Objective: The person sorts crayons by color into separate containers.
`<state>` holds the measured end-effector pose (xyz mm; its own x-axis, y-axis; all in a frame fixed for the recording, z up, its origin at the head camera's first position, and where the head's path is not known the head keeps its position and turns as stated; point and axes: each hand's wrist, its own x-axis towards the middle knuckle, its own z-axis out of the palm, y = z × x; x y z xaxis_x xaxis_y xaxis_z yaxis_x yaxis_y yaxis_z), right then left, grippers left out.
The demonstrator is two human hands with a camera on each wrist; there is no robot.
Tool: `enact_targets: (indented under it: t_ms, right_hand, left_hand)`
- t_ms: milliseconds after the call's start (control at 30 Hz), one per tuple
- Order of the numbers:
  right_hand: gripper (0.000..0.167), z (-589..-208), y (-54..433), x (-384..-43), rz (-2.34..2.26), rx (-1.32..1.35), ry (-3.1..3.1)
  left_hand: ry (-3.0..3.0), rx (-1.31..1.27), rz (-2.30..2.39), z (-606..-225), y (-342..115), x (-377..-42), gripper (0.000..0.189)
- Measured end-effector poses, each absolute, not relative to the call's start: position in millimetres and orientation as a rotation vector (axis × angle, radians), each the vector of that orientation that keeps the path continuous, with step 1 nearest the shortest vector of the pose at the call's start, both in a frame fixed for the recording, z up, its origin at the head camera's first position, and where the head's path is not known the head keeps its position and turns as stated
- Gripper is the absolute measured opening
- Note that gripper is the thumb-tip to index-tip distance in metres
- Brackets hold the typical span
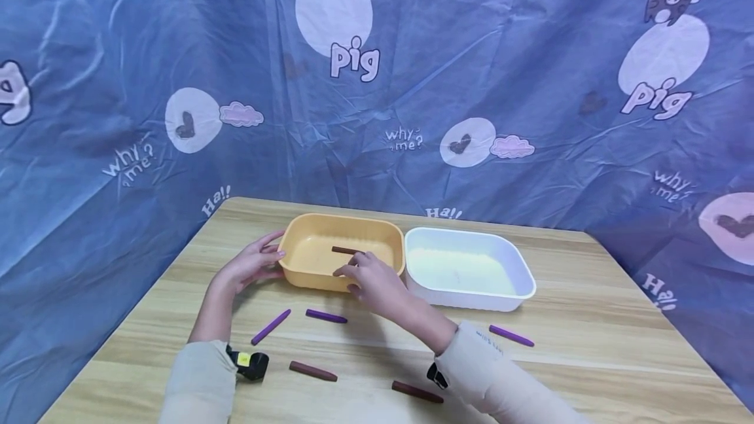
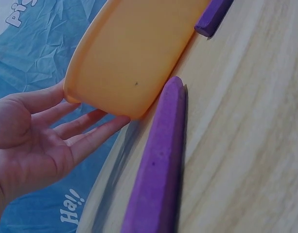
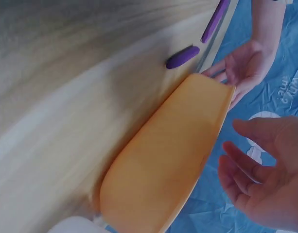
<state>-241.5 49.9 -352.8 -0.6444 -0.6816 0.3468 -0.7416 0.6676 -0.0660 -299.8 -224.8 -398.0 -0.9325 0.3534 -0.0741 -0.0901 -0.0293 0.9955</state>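
L hand (image 1: 254, 263): touching orange box (image 1: 309, 278) at its L end, fingers near-straight, not gripping.
R hand (image 1: 374, 283): hovering above box's near rim, fingers loosely bent, holding nothing.
Brown crayon (image 1: 344, 250): lying in box.
Tip: L hand steadying box lightly, R hand clearing rim, prob. working best.

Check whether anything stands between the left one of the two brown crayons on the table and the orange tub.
Yes: a purple crayon lies flat on the table between that brown crayon and the orange tub. Lifting over it looks easy, though the right hand reaches over part of the tub's near side.
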Motion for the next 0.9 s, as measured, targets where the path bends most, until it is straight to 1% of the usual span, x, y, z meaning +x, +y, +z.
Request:
enact_targets:
  t_ms: [133,500,667,900]
  right_hand:
    - [0.033,-357,50,-231,0.327,1.144,-2.575]
    - [0.028,-367,41,-193,0.448,1.294,-2.687]
    - [0.031,-372,33,-178,0.448,1.314,-2.771]
    - [0.038,-381,24,-168,0.358,1.283,-2.938]
  left_hand:
    - [1.939,0.277,2.029,-399,-224,-301,0.064]
    - [1.953,0.277,2.008,-393,-224,-303,0.063]
    - [1.956,0.262,2.006,-393,-225,-303,0.063]
    - [1.952,0.268,2.013,-394,-227,-304,0.063]
